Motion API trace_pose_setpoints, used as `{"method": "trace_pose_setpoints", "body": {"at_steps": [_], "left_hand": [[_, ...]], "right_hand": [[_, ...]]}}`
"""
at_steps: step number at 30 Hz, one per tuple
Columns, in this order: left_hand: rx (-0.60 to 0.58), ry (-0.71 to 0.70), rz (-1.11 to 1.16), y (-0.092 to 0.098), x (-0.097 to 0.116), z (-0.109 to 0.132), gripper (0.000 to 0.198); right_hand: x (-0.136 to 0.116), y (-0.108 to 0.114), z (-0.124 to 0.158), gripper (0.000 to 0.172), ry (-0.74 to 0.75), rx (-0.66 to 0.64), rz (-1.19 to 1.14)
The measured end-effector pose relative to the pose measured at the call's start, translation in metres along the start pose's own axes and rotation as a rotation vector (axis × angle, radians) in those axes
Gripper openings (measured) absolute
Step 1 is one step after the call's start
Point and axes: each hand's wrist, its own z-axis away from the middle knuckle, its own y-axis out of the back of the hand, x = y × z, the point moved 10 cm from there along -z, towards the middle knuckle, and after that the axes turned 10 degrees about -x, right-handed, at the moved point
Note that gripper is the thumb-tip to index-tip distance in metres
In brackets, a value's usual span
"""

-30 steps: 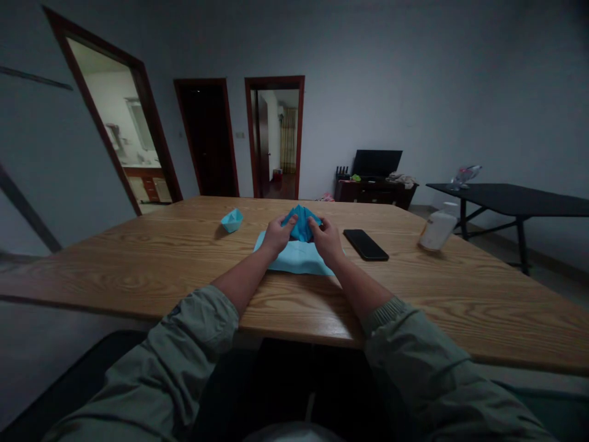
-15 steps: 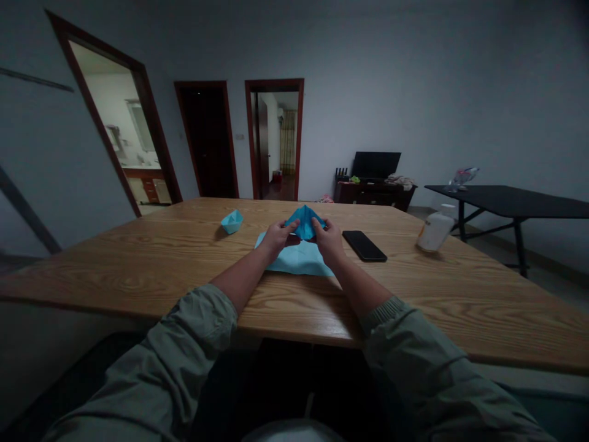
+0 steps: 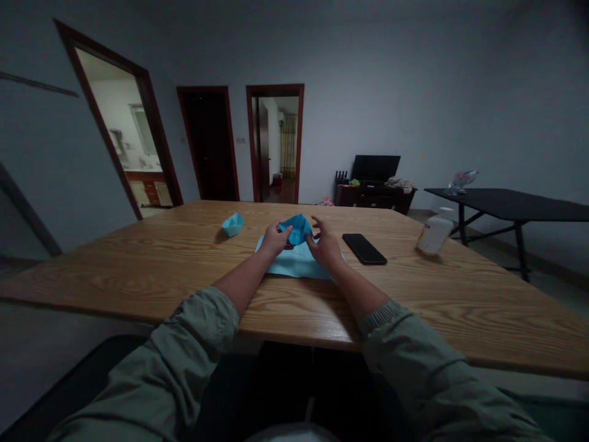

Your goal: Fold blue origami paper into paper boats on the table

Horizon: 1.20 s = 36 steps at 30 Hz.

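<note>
A folded piece of blue paper (image 3: pixel 298 228) stands on a flat, paler blue sheet (image 3: pixel 294 265) in the middle of the wooden table (image 3: pixel 138 270). My left hand (image 3: pixel 275 240) grips the folded paper's left side. My right hand (image 3: pixel 324 244) is beside its right side, with the fingers spread and curved. That hand rests on the pale sheet and does not appear to grip the fold. Part of the fold's underside is hidden by my left fingers. A small blue paper boat (image 3: pixel 232 224) sits to the left of my hands.
A black smartphone (image 3: pixel 364 248) lies to the right of the sheet. A white plastic bottle (image 3: pixel 435 234) lies farther right near the table's edge. Beyond the table stand a black side table (image 3: pixel 506 204) and a dark cabinet (image 3: pixel 372 196). Doorways line the back wall.
My right hand has let go of the blue fold and moved slightly right, its fingers now spread. The fold sits lower and looks more open, and the view has tilted slightly.
</note>
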Motion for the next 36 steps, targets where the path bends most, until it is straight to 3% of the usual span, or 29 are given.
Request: {"method": "trace_pose_setpoints", "body": {"at_steps": [4, 8, 14, 21, 24, 30, 33, 36], "left_hand": [[-0.031, 0.025, 0.002, -0.003, -0.005, -0.001, 0.041], [-0.140, 0.015, 0.035, -0.018, -0.002, 0.003, 0.050], [-0.272, -0.060, 0.054, -0.034, 0.005, 0.007, 0.060], [-0.342, -0.115, -0.101, -0.043, 0.009, 0.012, 0.062], [-0.294, -0.139, -0.197, -0.039, 0.011, 0.012, 0.056], [-0.062, -0.340, -0.611, -0.026, 0.036, 0.017, 0.041], [-0.050, -0.358, -0.692, -0.027, 0.040, 0.021, 0.038], [-0.070, -0.416, -0.614, -0.028, 0.046, 0.023, 0.040]], "right_hand": [[-0.021, -0.023, 0.006, 0.067, 0.146, -0.192, 0.139], [-0.021, -0.041, 0.009, 0.080, 0.187, -0.315, 0.051], [-0.013, -0.036, 0.005, 0.066, 0.127, -0.286, -0.224], [-0.010, -0.023, 0.005, 0.061, 0.031, -0.200, -0.046], [-0.009, -0.018, 0.005, 0.060, -0.004, -0.166, 0.042], [-0.020, -0.023, 0.003, 0.058, 0.064, -0.150, 0.092], [-0.019, -0.024, 0.002, 0.057, 0.066, -0.110, 0.129], [-0.012, -0.019, -0.001, 0.057, 0.026, -0.088, 0.164]]}}
